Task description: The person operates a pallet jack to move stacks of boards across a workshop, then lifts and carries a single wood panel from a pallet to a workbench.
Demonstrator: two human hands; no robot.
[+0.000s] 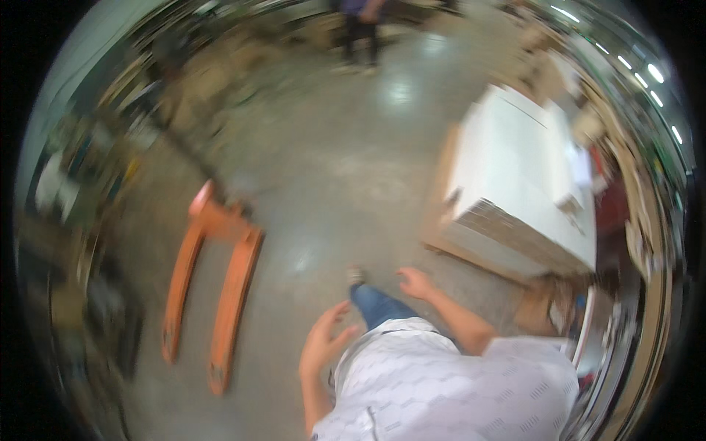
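My left hand (323, 342) hangs beside my hip with thumb and fingers apart, holding nothing. In front of my body on the other side is my right hand (417, 282), slightly blurred, its fingers loosely bent and apart with nothing visible in them. An orange pallet jack (234, 283) stands on the floor to my left, its two forks pointing back toward me and no load on them. To the right, a large stack of white sheets or flat boards (507, 162) rests on a brown base. Neither hand touches the jack or the stack.
A person (360, 29) stands far ahead on the grey concrete floor (346, 169). Cardboard (537, 305) lies low by the stack's near corner. Blurred machinery and materials line the left side, and brown boards (625, 169) run along the right.
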